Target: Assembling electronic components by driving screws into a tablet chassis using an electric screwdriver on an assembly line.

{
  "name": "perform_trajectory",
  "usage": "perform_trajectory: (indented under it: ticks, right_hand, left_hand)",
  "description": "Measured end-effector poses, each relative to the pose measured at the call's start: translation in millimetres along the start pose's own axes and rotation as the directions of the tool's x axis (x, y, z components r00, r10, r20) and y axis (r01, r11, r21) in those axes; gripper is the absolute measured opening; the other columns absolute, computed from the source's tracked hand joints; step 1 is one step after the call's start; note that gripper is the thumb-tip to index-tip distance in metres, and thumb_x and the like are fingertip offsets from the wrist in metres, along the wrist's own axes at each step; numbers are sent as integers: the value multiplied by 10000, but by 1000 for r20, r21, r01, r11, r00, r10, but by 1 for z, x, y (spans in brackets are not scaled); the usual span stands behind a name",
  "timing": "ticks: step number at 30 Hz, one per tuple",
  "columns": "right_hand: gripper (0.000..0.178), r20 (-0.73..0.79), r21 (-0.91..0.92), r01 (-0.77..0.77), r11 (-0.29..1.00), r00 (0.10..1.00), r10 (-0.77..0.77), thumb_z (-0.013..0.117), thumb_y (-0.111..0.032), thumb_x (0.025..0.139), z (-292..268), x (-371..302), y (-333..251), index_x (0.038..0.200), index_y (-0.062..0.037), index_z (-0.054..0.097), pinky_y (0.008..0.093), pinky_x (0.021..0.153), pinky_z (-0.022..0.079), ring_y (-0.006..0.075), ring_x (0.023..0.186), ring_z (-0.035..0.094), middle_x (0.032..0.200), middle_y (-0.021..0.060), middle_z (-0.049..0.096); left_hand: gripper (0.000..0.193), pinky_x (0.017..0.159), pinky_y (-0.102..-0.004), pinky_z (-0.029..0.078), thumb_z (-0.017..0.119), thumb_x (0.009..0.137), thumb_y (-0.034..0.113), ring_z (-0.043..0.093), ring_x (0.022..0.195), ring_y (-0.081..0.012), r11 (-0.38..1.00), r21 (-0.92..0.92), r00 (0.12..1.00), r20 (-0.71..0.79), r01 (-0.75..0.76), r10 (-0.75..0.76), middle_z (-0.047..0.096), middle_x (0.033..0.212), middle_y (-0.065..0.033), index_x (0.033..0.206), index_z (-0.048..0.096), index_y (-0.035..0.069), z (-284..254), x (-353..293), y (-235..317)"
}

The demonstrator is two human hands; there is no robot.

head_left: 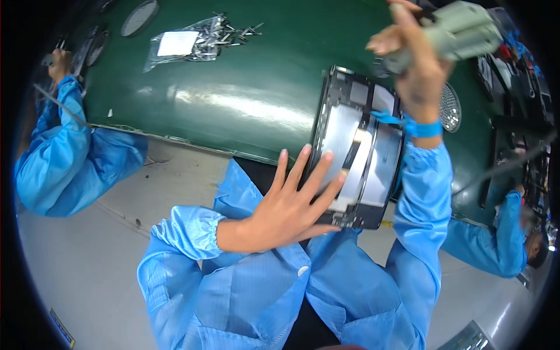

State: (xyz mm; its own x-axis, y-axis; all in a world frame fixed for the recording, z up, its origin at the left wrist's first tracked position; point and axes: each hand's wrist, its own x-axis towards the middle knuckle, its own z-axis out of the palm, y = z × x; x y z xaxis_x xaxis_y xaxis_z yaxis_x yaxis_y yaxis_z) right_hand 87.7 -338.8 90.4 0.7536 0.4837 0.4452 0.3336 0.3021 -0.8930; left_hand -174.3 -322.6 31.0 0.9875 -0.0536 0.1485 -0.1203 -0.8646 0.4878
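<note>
An opened flat electronic device (338,131), with silver battery-like panels and dark edges, lies partly on the green table and juts over its near edge toward my lap. My left hand (286,207) rests with fingers spread on its near left side, holding nothing. Above the device's far right corner, my right hand (423,70) grips a grey-green handheld power tool (466,32). The tool is tilted, its narrower dark end toward the left. Its exact kind I cannot make out. A blue wrist strap (423,128) circles my right wrist, its loose end over the device.
A clear plastic bag (185,44) with small dark parts spilling out lies far left on the green table (245,76). Round dishes stand at the far left (140,17) and right (449,108). Co-workers in blue sleeves sit left (52,157) and right (487,245).
</note>
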Motion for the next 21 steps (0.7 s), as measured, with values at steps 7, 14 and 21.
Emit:
perform_trajectory:
  ticks: [7,14,21]
  right_hand:
    - [194,-129,94,-9,995,991,22,658,-32,889,-106,16,-18,1063,53,668,262,439,383,95,437,446,564,9,483]
    - [198,-247,-44,-60,997,968,47,657,-29,874,-133,20,-7,1037,83,653,261,425,386,92,414,447,539,7,489]
    - [216,-403,78,-50,996,912,78,582,18,858,-198,24,4,1050,107,623,278,406,360,99,400,400,535,5,428]
  left_hand:
    - [843,1019,-566,425,717,803,529,444,1208,-597,979,175,968,-244,108,-63,414,1372,-373,1375,465,-37,-23,63,-53]
    - [837,1033,-474,444,706,817,543,507,1194,-520,942,308,961,-275,131,-43,472,1302,-401,1275,481,-120,-68,195,-171]
    - [770,1081,-425,410,711,815,557,502,1289,-393,939,335,989,-142,75,-29,498,1397,-273,1247,602,-71,-137,285,-310]
